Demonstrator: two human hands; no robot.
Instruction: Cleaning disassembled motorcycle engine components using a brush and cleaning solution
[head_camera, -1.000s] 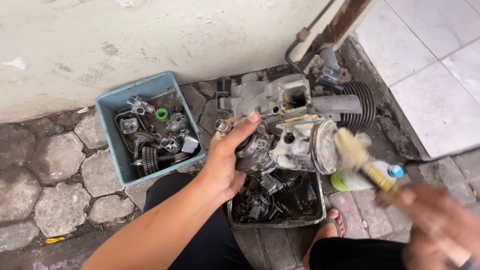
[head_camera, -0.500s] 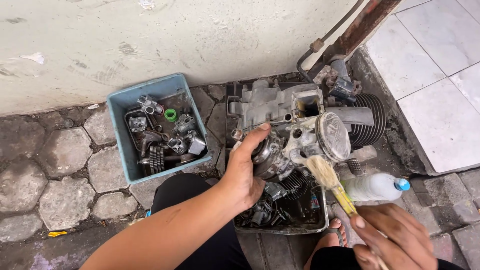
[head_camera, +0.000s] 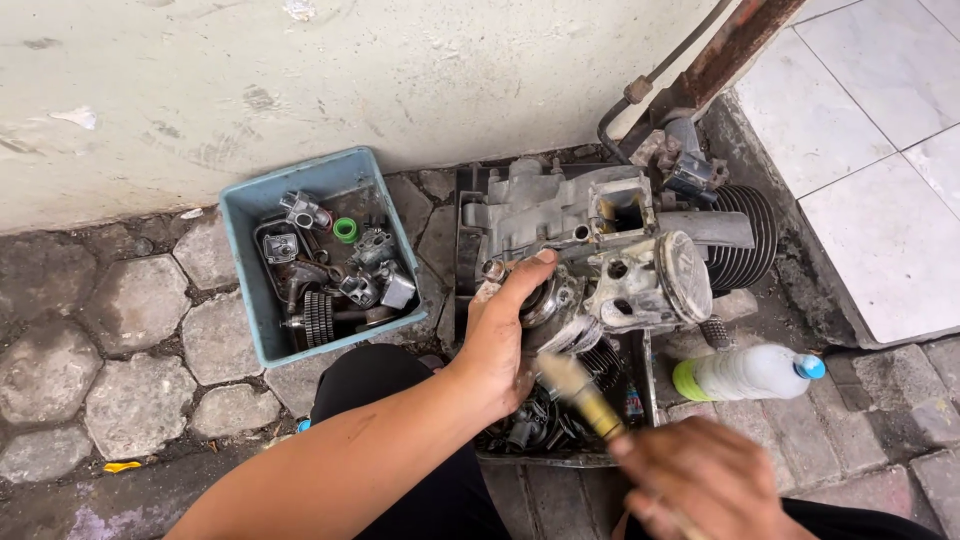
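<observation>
2 hands busy: left hand (head_camera: 500, 335) clamped on greasy metal engine part (head_camera: 640, 285), held up over dark tray (head_camera: 560, 455). Right hand (head_camera: 700, 480) wrapped round brush (head_camera: 580, 385), bristles touching underside. Scrubbing step, probably. Next: turn part, reach dirty spots.

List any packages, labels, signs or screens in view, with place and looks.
Plastic bottle: lying on the paving at right, clear body, blue cap, green base band.
Small sticker: inside the metal tray below the engine part, red and blue, too small to tell more.
No signs or screens.
</observation>
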